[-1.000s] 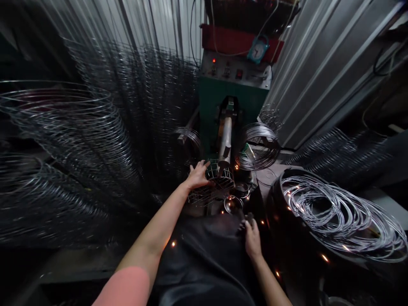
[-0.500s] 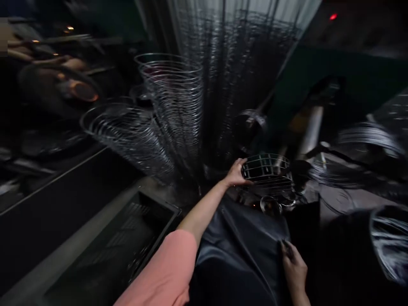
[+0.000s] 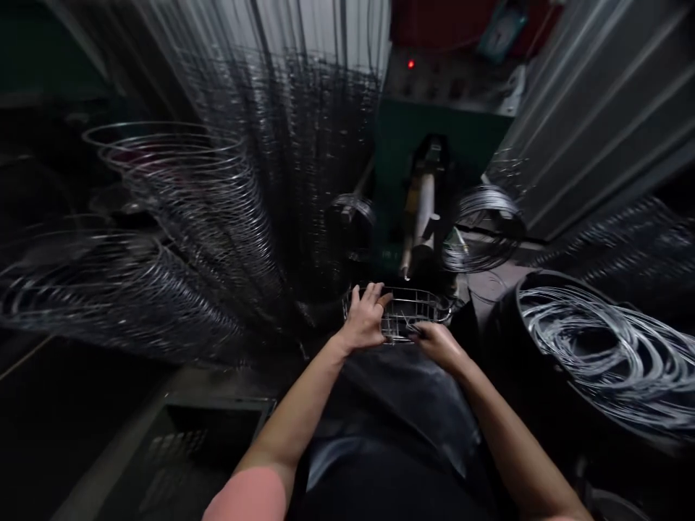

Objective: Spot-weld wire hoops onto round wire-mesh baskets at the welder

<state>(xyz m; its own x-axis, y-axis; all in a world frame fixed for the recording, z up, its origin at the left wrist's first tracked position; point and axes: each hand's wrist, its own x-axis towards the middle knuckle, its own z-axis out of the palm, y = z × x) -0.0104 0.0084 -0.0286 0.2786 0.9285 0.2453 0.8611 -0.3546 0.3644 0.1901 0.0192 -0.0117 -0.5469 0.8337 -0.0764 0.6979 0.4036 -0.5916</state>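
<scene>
Touching wire basket (image 3: 417, 316) — fingers (image 3: 368, 298) at edge

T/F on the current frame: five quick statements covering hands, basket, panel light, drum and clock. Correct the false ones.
1. The left hand is on the wire basket. True.
2. The right hand is well away from the basket. False: the right hand is at the basket's near side.
3. The red light on the panel is lit. True.
4. The drum of loose wire is at the picture's left. False: the drum, with loose wire in it, is at the right.
5. The clock is to the right of the red light in the picture. True.
</scene>
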